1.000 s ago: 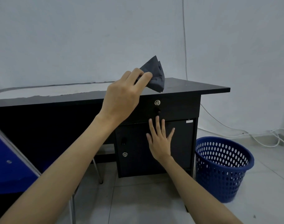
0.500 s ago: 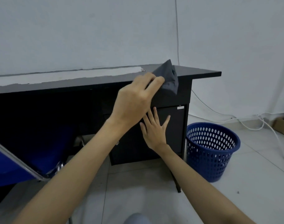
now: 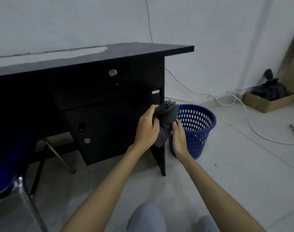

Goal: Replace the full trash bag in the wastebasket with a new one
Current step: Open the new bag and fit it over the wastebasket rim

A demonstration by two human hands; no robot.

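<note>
Both hands are on the folded dark trash bag [image 3: 167, 117], left hand [image 3: 148, 129] clenched round it, right hand [image 3: 178, 137] pinching its lower edge. Blue wastebasket [image 3: 195, 131] just behind looks unlined. Full tied bag [image 3: 270, 88] sits in a cardboard box [image 3: 266, 102].

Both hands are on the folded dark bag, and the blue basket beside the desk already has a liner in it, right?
Not quite. The head view shows the blue basket bare, with no liner. The rest holds: left hand and right hand both hold the folded dark bag beside the desk.
</note>
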